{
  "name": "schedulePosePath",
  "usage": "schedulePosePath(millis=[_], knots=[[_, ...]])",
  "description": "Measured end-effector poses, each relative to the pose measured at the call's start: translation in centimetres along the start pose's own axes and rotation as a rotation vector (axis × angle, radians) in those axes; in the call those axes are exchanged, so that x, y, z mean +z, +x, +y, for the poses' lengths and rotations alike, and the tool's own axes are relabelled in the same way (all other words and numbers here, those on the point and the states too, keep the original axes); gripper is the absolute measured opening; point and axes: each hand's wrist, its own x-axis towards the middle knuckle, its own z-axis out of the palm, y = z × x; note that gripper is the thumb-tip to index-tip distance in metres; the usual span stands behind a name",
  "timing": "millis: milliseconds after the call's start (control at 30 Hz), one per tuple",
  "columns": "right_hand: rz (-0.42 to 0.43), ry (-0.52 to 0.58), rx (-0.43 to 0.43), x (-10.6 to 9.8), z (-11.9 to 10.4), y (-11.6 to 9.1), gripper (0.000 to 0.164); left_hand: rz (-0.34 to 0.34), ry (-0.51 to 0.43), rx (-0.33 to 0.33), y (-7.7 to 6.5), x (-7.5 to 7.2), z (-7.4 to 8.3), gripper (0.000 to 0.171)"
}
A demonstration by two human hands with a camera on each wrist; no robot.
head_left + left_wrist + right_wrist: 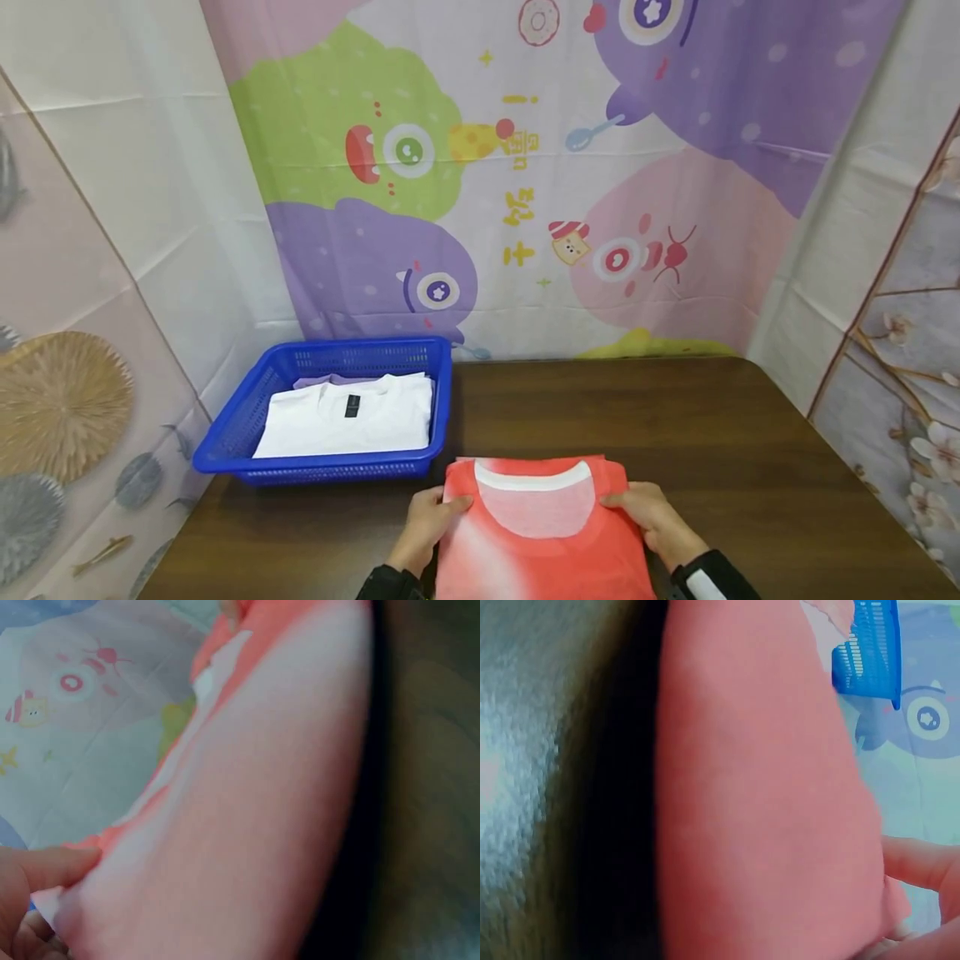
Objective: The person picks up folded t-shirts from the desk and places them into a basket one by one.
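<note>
A folded red T-shirt [555, 558] with a white neckband and a pale blotch is held between both hands at the front of the table, collar toward the back. My left hand [429, 527] pinches its left edge near the shoulder, thumb on top and fingers underneath. On the opposite edge my right hand [656, 521] has the same pinch. In the left wrist view the thumb [64, 864] presses on the fabric's edge. The right wrist view shows the shirt's red side [765, 795], with the right thumb [915, 861] at its border.
A blue plastic basket [442, 417] stands at the back left of the brown wooden table [675, 425]. Inside it lie a folded white T-shirt [390, 425] and a bit of purple cloth [330, 380]. A cartoon-print curtain [525, 317] hangs behind the table.
</note>
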Motion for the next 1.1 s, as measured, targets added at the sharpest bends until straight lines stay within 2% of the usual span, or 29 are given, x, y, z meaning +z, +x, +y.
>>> schedulePosePath(millis=[167,300,667,800,933,1100], knots=[[0.03,-0.029,-0.043,0.1,-0.5,-0.5,0.047,0.017,-0.012,0.089,-0.3,0.1,0.1,0.032],[0.051,-0.054,-0.072,0.3,-0.9,-1.2,0.045,0.018,-0.023,0.122,-0.7,0.0,0.6,0.032],[0.072,-0.122,-0.119,0.2,-1.7,-2.6,0.046,0.013,-0.085,0.139,-2.1,-0.2,1.5,0.034],[0.097,-0.142,-0.153,0.1,-1.7,-3.1,0.041,0.033,-0.098,0.159,-2.6,-0.3,1.6,0.032],[0.112,-0.133,-0.174,0.1,-1.8,-3.8,0.035,0.058,-0.098,0.173,-3.1,-0.3,1.7,0.032],[0.107,-0.1,-0.175,0.2,-2.2,-4.9,0.032,0.078,-0.087,0.152,-3.7,-0.5,2.0,0.034]])
